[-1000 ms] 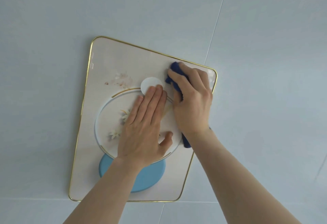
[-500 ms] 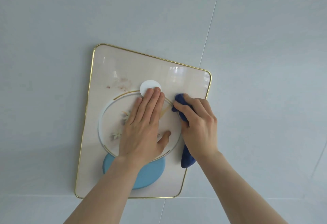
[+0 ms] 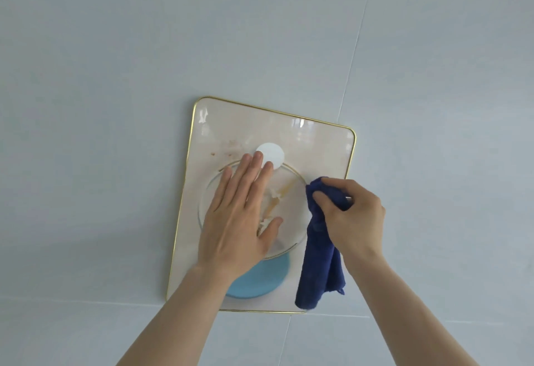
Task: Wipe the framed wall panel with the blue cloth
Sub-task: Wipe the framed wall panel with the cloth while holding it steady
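Half the panel (image 3: pixel 318 146) hidden, hands (image 3: pixel 237 221), cloth (image 3: pixel 320 264)

Framed wall panel (image 3: pixel 318 146): cream face, thin gold frame. On the panel: white disc (image 3: pixel 273 153) near top, gold-outlined ring below it, light blue disc (image 3: pixel 257 282) lowest. Cloth (image 3: pixel 319 261) dark blue. Wall (image 3: pixel 115 77) pale grey-blue.

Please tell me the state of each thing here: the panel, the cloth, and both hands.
framed wall panel: hanging on the wall, tilted, glossy, brownish marks upper left.
blue cloth: bunched at the top, rest hanging loose over the panel's right side.
left hand: open, flat on the panel.
right hand: fingers closed on the cloth.
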Demonstrator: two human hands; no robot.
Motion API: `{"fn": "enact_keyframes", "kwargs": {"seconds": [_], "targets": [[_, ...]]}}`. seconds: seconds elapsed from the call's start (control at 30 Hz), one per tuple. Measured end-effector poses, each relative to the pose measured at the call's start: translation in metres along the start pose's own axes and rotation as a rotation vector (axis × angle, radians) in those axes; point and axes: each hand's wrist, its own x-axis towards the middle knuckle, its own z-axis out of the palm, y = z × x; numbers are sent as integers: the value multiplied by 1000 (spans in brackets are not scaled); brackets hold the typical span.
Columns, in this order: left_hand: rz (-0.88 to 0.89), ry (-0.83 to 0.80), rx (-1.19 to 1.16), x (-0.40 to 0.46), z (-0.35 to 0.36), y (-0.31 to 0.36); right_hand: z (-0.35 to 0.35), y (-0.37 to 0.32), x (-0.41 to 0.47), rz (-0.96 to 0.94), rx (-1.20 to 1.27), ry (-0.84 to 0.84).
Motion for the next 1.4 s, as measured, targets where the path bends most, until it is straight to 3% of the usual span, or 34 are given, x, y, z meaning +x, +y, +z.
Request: {"fn": "enact_keyframes", "kwargs": {"seconds": [0.1,0.2,0.47,0.8,1.23,1.4], "targets": [[-145,96,-18,-1,-12,-24,19,-25,-2,-92,61,27],[-241,89,-10,0,-18,-47,45,-41,-4,-313,18,9],[-265,72,10,-2,-8,-79,96,-31,3,-713,-195,-3],[-248,124,-56,-5,7,-94,133,-27,7,-765,-188,115],[-247,170,-64,-5,11,-96,146,-43,10,-748,-110,87],[-235,195,-22,-5,12,-96,161,-44,-1,-896,-196,10]]}}
